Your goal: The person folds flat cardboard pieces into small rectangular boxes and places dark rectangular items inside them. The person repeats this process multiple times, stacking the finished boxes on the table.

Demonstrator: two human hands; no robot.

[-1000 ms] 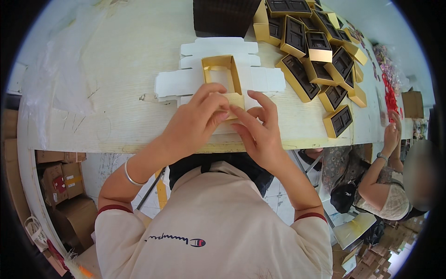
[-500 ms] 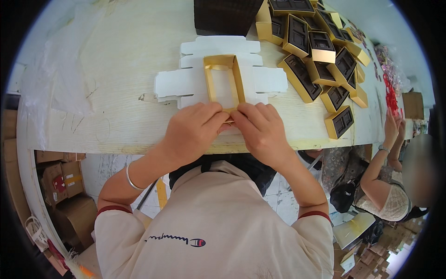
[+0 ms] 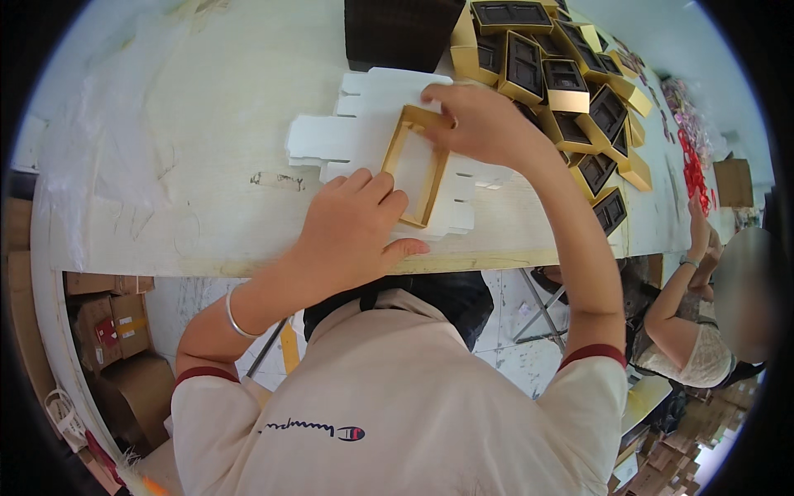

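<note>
A gold card box frame (image 3: 439,183), with its long walls standing up, sits slightly turned on flat white die-cut card sheets (image 3: 327,136). My left hand (image 3: 351,223) lies beside the frame's near left side, its thumb stretched out apart and its fingers bent loosely; nothing is held in it. At the far right corner my right hand (image 3: 484,124) has its thumb inside the frame and its fingers beyond the end wall, closed around that wall. The fingertips there are a little blurred. Part of the frame's right wall is hidden under this hand.
A dark block-shaped box (image 3: 404,33) stands at the table's far side. Right of it lie several gold boxes with black inserts (image 3: 523,66), heaped together. Clear plastic film (image 3: 112,124) covers the table's left part. At far right, a co-worker's hands (image 3: 700,236) are raised near red ribbon (image 3: 693,169).
My right hand has gone from the near end to the far right corner. The frame and white sheets have turned and shifted right. My left hand has loosened from the near end.
</note>
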